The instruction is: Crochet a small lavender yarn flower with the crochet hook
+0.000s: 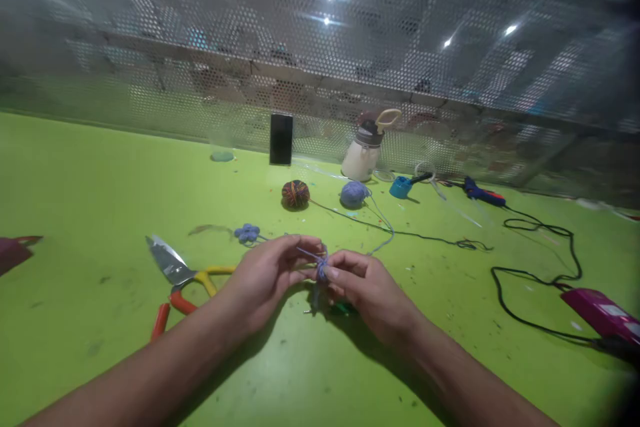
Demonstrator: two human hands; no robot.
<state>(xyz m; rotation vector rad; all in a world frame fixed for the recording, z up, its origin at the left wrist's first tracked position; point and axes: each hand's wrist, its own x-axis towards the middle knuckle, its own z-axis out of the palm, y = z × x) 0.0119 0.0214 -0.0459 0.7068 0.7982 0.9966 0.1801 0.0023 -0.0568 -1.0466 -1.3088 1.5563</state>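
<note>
Pinched between your right hand's (360, 283) thumb and fingers: one small purple yarn piece (321, 270), held just above the table at the middle of the view. Your left hand (275, 273) grips its other side with curved fingertips, a purple strand passing between.

Behind your work, one perforated screen (310, 73) spans the full width; blurred shapes show through it, and at least five bright points of light appear across it.

Table (125, 200): one bright-green surface, scattered with dark specks and smudges.

Count on it, roughly largest first. Scissors (173, 267): one pair, blades left of your left forearm, handles red and yellow, partly covered by that arm. Bottle (361, 157): one, pale body, dark lid, cream loop, near the screen. Magenta object (603, 313): one, right edge, beside a looped black cord (573, 253). Blue-and-red tool (483, 192): one, far right. Black phone-like slab (281, 140): one, upright near the screen. Clear cup (221, 147): one, left of the slab. Maroon object (17, 253): one, cut off at the left edge. Yarn balls: two, one multicoloured ball (295, 194) and one purple ball (354, 194), side by side, apart. Blue round holder (401, 187): one, right of the purple ball. Purple flower (247, 233): one, five-lobed, lying just beyond your left hand.
</note>
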